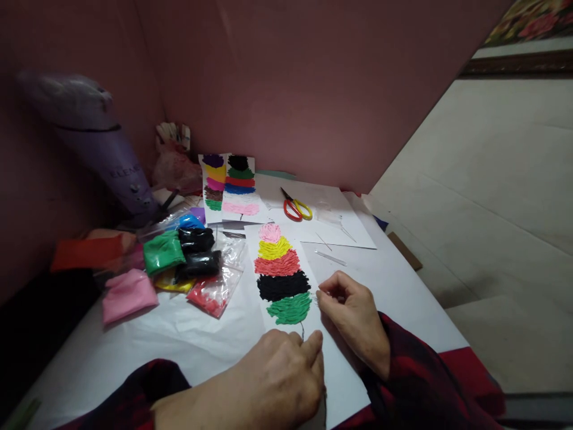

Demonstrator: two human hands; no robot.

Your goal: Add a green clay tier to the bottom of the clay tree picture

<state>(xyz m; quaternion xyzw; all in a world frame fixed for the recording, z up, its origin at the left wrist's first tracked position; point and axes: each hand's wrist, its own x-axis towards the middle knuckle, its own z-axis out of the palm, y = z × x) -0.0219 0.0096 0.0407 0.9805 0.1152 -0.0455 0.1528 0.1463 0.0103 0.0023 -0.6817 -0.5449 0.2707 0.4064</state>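
Note:
A white paper strip (pixel 319 352) bears a tapering stack of textured clay bands. Pink clay (pixel 269 232) forms the small top, then come yellow, coral red and black clay (pixel 283 287), with green clay (pixel 290 309) lowest. From the green band a thin dark line (pixel 302 329) runs down towards my left hand (pixel 286 373). That hand is closed and rests on the lower part of the strip; what its fingers hold, if anything, is hidden. Just right of the green band, my right hand (pixel 353 316) is closed in a pinch, with something thin and faint at its fingertips.
Bagged clay, including a green packet (pixel 164 251) and a pink packet (pixel 129 297), lies left. Behind stand two finished-looking striped cards (pixel 240 185). Red-and-yellow-handled scissors (pixel 295 206), a needle-like rod (pixel 323 242) and a clear stick (pixel 330 258) lie beyond my right hand. A purple bottle-shaped bag (pixel 107 149) leans left.

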